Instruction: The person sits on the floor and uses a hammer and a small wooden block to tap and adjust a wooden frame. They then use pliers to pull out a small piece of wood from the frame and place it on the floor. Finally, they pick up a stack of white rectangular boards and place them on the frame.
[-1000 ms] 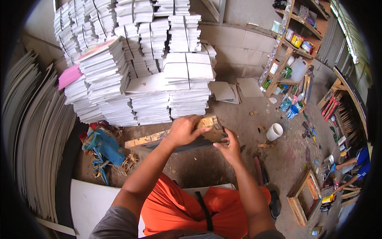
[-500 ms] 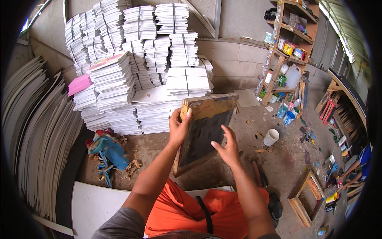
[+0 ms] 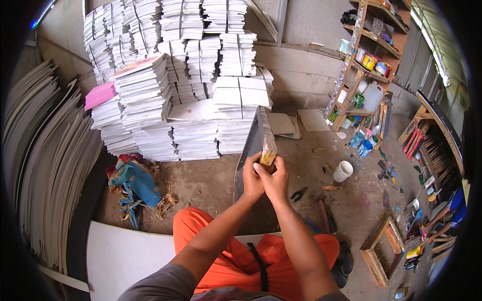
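A wooden screen-printing frame with a dark mesh stands nearly edge-on in front of me, above my lap. My left hand is closed on its near corner, on the mesh side. Right against it, my right hand wraps the same paint-stained corner, and the two thumbs meet there. The fingertips behind the wood are partly hidden. On the floor just right of my hands lie pliers and a hammer with a reddish handle.
Tied stacks of white sheets rise ahead. A blue cloth bundle lies left, near curved piled sheets. To the right are a white bucket, a wooden shelf, a bare wooden frame and another person's arm.
The screen-printing frame has turned from showing its broad mesh face to nearly edge-on. My right hand, open and apart before, now grips its corner, and my left hand has moved lower.
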{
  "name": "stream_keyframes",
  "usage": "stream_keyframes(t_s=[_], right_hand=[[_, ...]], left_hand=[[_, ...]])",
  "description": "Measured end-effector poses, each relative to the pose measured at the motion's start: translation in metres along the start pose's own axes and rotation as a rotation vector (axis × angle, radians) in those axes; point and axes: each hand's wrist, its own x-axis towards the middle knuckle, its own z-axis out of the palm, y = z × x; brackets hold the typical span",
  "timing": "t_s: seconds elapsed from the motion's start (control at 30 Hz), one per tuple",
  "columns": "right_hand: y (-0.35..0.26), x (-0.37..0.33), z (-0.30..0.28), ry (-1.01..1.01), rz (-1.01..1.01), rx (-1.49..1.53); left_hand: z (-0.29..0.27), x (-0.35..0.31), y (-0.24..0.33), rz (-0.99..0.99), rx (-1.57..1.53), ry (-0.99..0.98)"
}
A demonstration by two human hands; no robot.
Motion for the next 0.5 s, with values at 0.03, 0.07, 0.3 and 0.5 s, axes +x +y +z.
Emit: stream_keyframes(t_s=[0.03,0.07,0.3,0.5], right_hand=[[0.005,-0.002,-0.002,0.050,0.033,0.065],[0.011,-0.003,-0.006,0.067,0.033,0.061],[0.059,-0.011,-0.026,0.207,-0.067,0.070],[0.054,-0.026,-0.031,0.163,-0.120,-0.009]], left_hand=[[0.005,-0.006,0.004,0.040,0.029,-0.017],[0.010,-0.013,0.008,0.080,0.058,-0.032],[-0.013,-0.021,-0.001,0.115,-0.107,-0.410],[-0.025,0.021,0.019,0.222,0.382,-0.052]])
